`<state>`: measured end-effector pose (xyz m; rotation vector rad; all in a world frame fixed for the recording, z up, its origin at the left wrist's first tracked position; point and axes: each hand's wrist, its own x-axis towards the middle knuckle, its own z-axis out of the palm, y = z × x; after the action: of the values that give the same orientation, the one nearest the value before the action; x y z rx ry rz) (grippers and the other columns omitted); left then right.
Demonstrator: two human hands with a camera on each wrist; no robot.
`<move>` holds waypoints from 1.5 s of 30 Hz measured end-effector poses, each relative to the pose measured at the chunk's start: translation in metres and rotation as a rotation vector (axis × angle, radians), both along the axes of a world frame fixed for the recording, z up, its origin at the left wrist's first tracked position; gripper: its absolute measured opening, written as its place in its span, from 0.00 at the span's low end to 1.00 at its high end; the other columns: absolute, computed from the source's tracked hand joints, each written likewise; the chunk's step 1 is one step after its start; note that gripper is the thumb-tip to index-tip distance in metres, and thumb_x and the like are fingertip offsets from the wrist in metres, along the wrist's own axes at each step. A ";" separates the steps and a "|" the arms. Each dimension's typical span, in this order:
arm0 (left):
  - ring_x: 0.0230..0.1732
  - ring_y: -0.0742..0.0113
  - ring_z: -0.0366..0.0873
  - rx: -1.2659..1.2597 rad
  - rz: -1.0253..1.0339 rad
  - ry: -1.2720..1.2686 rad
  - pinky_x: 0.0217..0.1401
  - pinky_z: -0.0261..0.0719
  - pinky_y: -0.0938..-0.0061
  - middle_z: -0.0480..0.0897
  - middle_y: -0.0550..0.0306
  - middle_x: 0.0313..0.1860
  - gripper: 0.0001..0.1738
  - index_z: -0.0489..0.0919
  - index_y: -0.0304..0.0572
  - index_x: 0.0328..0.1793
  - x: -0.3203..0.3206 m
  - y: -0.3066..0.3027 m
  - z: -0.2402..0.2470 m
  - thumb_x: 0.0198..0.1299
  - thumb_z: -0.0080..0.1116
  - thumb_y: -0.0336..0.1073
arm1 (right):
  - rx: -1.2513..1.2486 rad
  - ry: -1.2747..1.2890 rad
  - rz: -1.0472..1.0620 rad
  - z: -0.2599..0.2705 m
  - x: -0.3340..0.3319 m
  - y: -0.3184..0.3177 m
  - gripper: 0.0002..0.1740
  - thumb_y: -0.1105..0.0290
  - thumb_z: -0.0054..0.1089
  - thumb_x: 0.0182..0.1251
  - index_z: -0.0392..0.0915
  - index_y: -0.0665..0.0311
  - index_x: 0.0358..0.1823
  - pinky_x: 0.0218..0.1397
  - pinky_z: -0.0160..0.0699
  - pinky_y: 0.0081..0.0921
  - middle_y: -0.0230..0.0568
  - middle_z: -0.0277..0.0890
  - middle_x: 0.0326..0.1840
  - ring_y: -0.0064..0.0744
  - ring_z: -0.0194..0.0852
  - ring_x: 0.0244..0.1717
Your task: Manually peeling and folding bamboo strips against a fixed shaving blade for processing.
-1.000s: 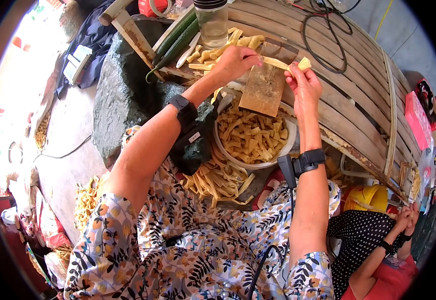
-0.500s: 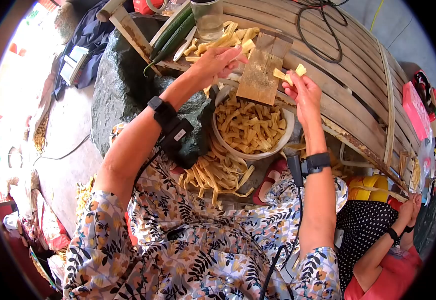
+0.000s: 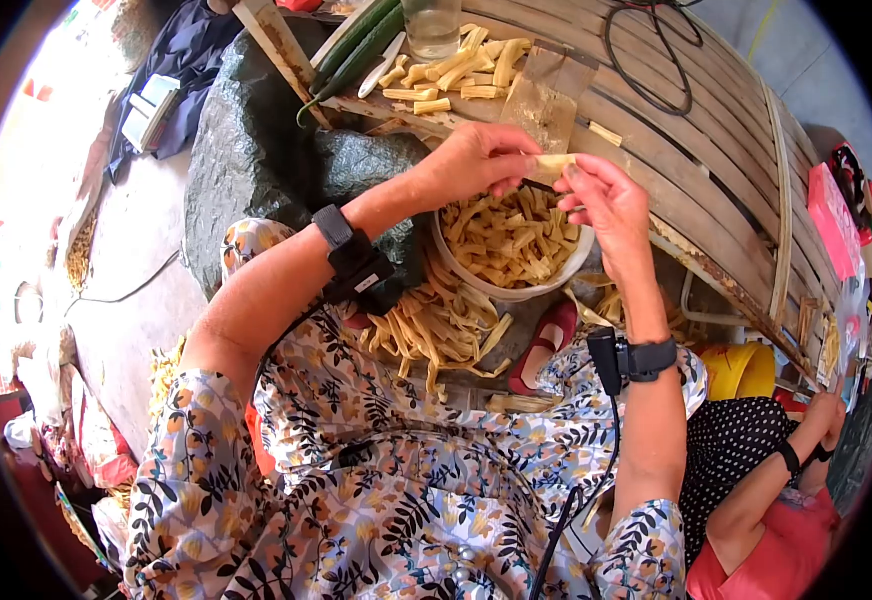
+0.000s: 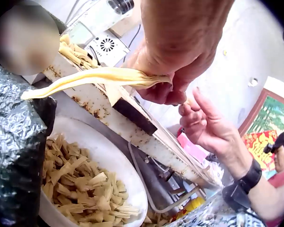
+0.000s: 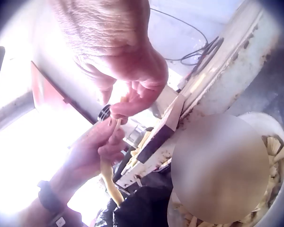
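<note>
A long pale yellow vegetable strip point(image 4: 94, 75) runs through my left hand point(image 3: 471, 165), its long end trailing back past the wrist. My right hand point(image 3: 606, 205) pinches the short end that stretches between both hands, fingertips almost meeting. Both hands are above the near end of a wooden board point(image 3: 548, 95) lying across the bench edge. Below sits a white basin point(image 4: 132, 172) full of short cut pieces point(image 3: 511, 240). Beyond the left hand, several yellow pieces point(image 3: 471, 75) lie on the slatted bench. Another short piece point(image 3: 605, 133) rests right of the board.
Cucumbers point(image 3: 361, 50), a white-handled tool point(image 3: 382, 65) and a jar of clear liquid point(image 3: 432, 30) stand at the back left. Long strips point(image 3: 426, 335) are heaped below the basin. A black cable point(image 3: 611, 60) coils on the bench. Another person point(image 3: 771, 540) sits at the right.
The hands have come together over the board's near end, the right moving left and the left moving right. The pieces in my right hand are gone from it; one now lies on the bench.
</note>
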<state>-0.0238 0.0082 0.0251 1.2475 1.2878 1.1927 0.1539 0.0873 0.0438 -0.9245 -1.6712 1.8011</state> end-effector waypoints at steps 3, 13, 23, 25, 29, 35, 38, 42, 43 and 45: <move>0.21 0.82 0.69 0.014 -0.027 0.163 0.25 0.68 0.87 0.74 0.66 0.21 0.10 0.76 0.35 0.43 0.007 -0.003 0.004 0.61 0.50 0.33 | 0.054 0.082 0.049 -0.011 0.001 0.009 0.11 0.70 0.57 0.60 0.76 0.67 0.42 0.27 0.70 0.11 0.33 0.76 0.29 0.16 0.71 0.25; 0.21 0.82 0.68 0.199 0.081 0.151 0.26 0.68 0.84 0.74 0.66 0.20 0.11 0.78 0.36 0.39 0.005 -0.004 -0.012 0.62 0.50 0.37 | -0.174 0.305 -0.029 -0.021 -0.006 0.006 0.11 0.72 0.58 0.60 0.77 0.67 0.43 0.32 0.74 0.11 0.31 0.76 0.36 0.14 0.73 0.32; 0.30 0.74 0.74 -0.541 0.003 -0.870 0.34 0.75 0.81 0.78 0.59 0.33 0.20 0.73 0.36 0.40 0.030 -0.033 -0.031 0.65 0.42 0.48 | 0.337 0.110 0.335 -0.004 0.003 -0.034 0.06 0.79 0.53 0.60 0.76 0.71 0.38 0.35 0.73 0.14 0.31 0.75 0.31 0.17 0.71 0.29; 0.34 0.70 0.76 -0.459 -0.047 -0.815 0.39 0.78 0.77 0.78 0.58 0.36 0.13 0.74 0.37 0.43 0.021 -0.033 -0.055 0.64 0.46 0.40 | 0.224 0.025 0.479 -0.004 0.004 -0.043 0.05 0.79 0.51 0.61 0.76 0.71 0.36 0.31 0.72 0.13 0.29 0.72 0.28 0.16 0.69 0.28; 0.31 0.68 0.78 -0.510 -0.115 -0.548 0.38 0.78 0.78 0.79 0.55 0.36 0.11 0.75 0.35 0.42 0.040 -0.040 -0.044 0.62 0.47 0.35 | 0.197 -0.025 0.312 -0.015 0.001 -0.039 0.06 0.75 0.51 0.63 0.75 0.71 0.33 0.23 0.68 0.17 0.32 0.69 0.21 0.18 0.66 0.19; 0.31 0.69 0.80 -0.520 -0.221 -0.028 0.35 0.78 0.79 0.80 0.55 0.29 0.09 0.76 0.30 0.35 0.038 -0.038 -0.036 0.56 0.45 0.28 | 0.534 -0.281 0.184 -0.055 -0.006 -0.045 0.10 0.71 0.52 0.60 0.68 0.71 0.24 0.21 0.65 0.31 0.47 0.66 0.15 0.37 0.71 0.17; 0.30 0.61 0.80 -0.294 -0.098 0.393 0.33 0.76 0.74 0.78 0.55 0.23 0.07 0.76 0.32 0.33 0.034 -0.034 -0.043 0.49 0.47 0.24 | 0.528 -0.359 0.155 -0.062 -0.005 -0.044 0.13 0.69 0.50 0.63 0.69 0.72 0.24 0.19 0.66 0.29 0.46 0.67 0.12 0.35 0.74 0.17; 0.34 0.51 0.77 0.170 0.106 0.623 0.37 0.74 0.68 0.78 0.52 0.29 0.17 0.74 0.38 0.41 0.028 -0.032 -0.037 0.43 0.45 0.19 | -0.021 -0.317 0.162 -0.048 -0.003 -0.038 0.15 0.64 0.45 0.67 0.72 0.67 0.28 0.16 0.63 0.19 0.40 0.74 0.18 0.22 0.69 0.13; 0.36 0.51 0.77 0.266 0.110 0.584 0.39 0.74 0.68 0.78 0.51 0.31 0.19 0.73 0.38 0.43 0.028 -0.031 -0.033 0.42 0.44 0.18 | -0.132 -0.245 0.175 -0.050 -0.001 -0.034 0.15 0.62 0.44 0.67 0.72 0.66 0.29 0.15 0.61 0.17 0.39 0.75 0.19 0.20 0.67 0.13; 0.42 0.54 0.77 0.457 0.059 0.549 0.46 0.74 0.70 0.77 0.49 0.38 0.23 0.70 0.39 0.49 0.023 -0.029 -0.023 0.43 0.43 0.16 | -0.294 -0.129 0.217 -0.047 0.003 -0.031 0.15 0.58 0.42 0.69 0.72 0.61 0.35 0.15 0.55 0.12 0.36 0.76 0.22 0.14 0.62 0.13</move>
<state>-0.0004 -0.0204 0.0021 1.9826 1.4911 1.2778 0.1565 0.0559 -0.0031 -1.0338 -1.6660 2.2194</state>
